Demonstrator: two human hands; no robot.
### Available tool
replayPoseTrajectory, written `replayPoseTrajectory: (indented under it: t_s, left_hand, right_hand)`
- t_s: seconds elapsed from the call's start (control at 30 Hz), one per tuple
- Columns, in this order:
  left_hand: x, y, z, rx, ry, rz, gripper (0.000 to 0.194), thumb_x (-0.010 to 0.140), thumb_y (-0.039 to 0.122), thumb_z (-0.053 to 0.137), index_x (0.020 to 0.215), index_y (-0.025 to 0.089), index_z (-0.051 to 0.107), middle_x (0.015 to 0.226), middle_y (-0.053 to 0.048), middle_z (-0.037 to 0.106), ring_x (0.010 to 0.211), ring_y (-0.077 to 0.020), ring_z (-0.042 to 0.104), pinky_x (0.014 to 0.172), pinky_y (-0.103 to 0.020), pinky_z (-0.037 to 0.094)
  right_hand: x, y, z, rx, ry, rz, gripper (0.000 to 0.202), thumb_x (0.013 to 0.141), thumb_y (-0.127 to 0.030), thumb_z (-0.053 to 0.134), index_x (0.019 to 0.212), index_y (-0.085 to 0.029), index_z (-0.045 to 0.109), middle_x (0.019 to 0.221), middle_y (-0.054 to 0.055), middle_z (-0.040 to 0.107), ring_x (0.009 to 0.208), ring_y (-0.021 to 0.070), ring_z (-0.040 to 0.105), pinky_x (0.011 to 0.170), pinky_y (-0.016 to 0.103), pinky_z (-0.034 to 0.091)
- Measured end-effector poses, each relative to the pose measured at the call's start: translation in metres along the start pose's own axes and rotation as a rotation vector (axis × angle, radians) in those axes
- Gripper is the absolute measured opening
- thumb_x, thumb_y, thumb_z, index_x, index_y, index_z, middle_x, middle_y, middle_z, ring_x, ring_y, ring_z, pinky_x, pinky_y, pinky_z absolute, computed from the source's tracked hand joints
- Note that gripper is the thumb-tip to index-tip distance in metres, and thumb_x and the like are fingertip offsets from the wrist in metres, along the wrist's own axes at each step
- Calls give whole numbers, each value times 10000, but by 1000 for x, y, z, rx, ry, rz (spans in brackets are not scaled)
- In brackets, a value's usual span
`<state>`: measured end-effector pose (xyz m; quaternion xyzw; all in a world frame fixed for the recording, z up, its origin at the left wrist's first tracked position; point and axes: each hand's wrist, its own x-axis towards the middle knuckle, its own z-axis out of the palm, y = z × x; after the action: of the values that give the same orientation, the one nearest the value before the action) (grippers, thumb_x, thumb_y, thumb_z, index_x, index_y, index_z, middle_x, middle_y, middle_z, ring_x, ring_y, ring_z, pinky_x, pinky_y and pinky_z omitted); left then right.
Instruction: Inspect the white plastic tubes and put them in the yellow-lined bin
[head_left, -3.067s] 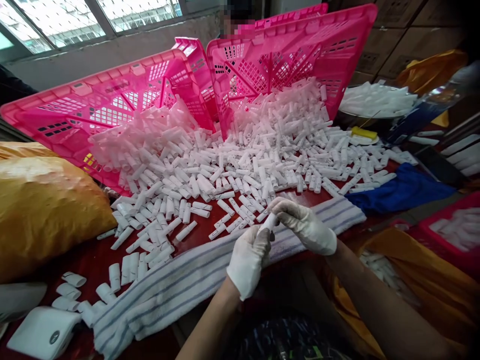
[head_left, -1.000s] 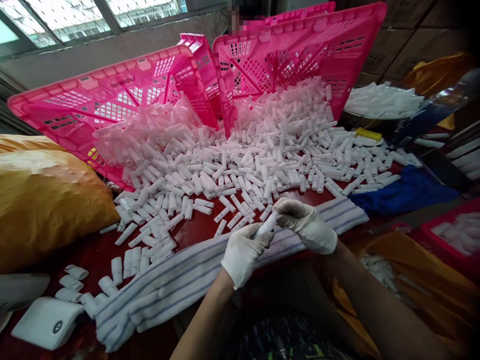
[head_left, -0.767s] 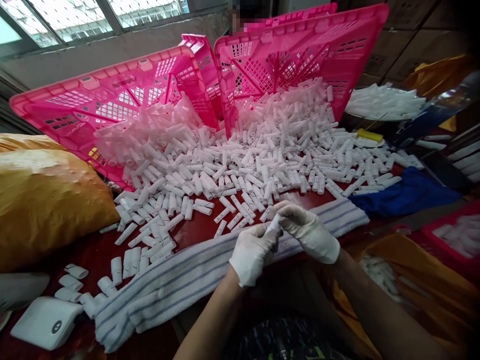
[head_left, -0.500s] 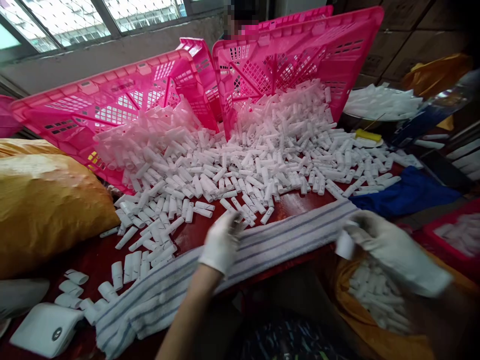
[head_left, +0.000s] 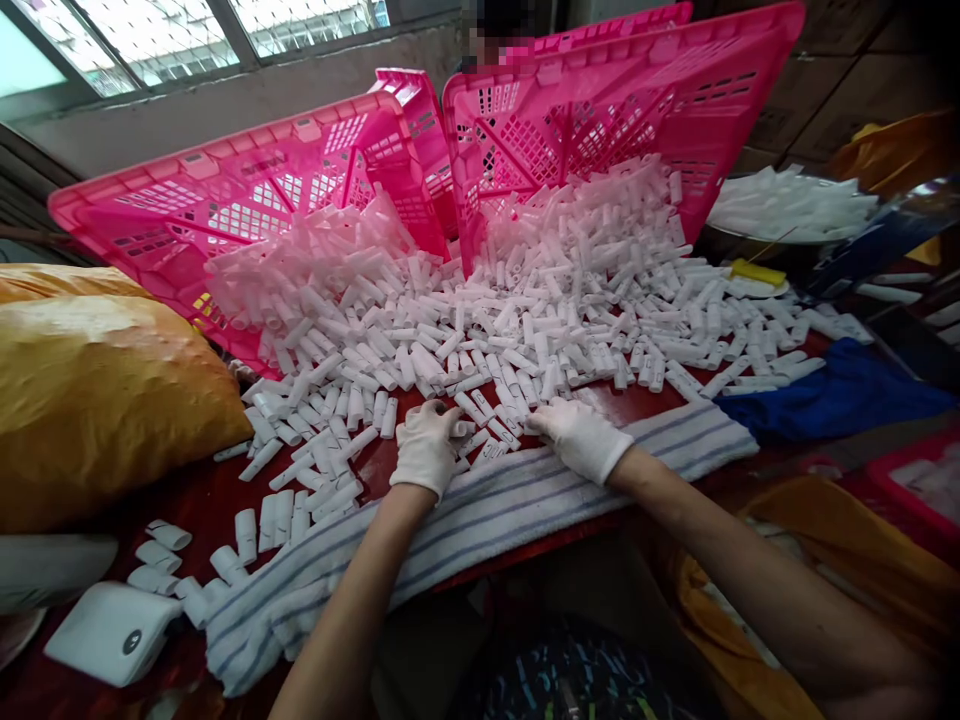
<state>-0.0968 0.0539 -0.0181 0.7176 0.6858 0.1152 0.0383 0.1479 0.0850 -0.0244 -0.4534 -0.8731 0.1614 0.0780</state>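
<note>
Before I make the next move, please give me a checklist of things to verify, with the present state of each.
1. Left hand among the white tubes: ok.
2. Left grip firm on a tube: cannot tell.
3. Right hand beside the tubes: ok.
4. Right grip holding a tube: cannot tell, fingertips unclear.
5. Striped towel flat throughout: not ok, its left end is bunched.

Pink baskets (head_left: 622, 110), white tubes (head_left: 525, 290), blue-striped white towel (head_left: 487, 515), red table (head_left: 382, 468).

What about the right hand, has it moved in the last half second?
Yes: the right hand went leftward, from beside the right end of the striped towel to the white tubes along its far edge.
</note>
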Motion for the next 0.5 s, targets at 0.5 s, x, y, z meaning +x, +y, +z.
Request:
replayPoseTrajectory:
  t_s: [0.5]
  left_hand:
    - [-43, 84, -16, -1727, -84, -491, 441, 729, 398, 751, 1037, 145, 564, 699, -5, 624, 604, -101, 598, 592, -215, 470]
  right_hand:
    - [-7, -55, -28, 1700, 650, 351, 451, 625, -347, 825, 865, -247, 457, 665, -74, 624, 436, 85, 511, 370, 198, 392]
